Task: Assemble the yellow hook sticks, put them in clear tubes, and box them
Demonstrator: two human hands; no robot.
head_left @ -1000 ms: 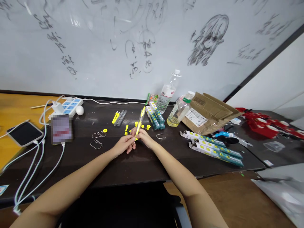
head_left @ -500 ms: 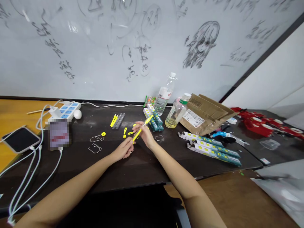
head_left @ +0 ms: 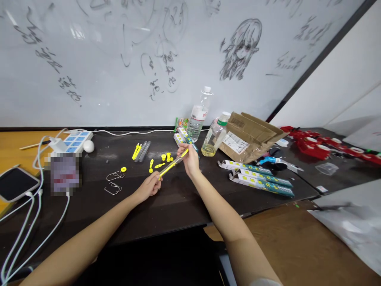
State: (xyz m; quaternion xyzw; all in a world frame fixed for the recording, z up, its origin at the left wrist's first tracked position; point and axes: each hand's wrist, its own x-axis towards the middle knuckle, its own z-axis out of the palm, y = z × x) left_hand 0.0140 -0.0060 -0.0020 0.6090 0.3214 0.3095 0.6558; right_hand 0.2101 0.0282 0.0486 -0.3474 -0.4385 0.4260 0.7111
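The left hand [head_left: 151, 185] is pinching the nearer end of a slim yellow-and-clear stick [head_left: 170, 168], its grip clamped on it. The right hand [head_left: 191, 162] is holding the farther end, its grip also closed on the stick. The stick is slanting up to the right between the hands, above the dark surface [head_left: 181, 206]. To the left of the left hand, two bent wire pieces [head_left: 113, 188] are lying flat, and a yellow ring [head_left: 123, 169] is resting just beside the farther one. To the right, several printed boxes [head_left: 262, 186] are lying side by side. Small yellow parts [head_left: 160, 165] are sitting in a loose group between and beyond the hands. Farther back, yellow rods [head_left: 136, 151] are lying beside clear tubes [head_left: 143, 151]. Beyond the right hand, more boxes [head_left: 179, 139] are lying near a tall water bottle [head_left: 197, 119]. A shorter bottle [head_left: 214, 135] is standing beside a cardboard package [head_left: 250, 135]. A whiteboard [head_left: 119, 91] covered in black drawings and writing is rising behind everything.
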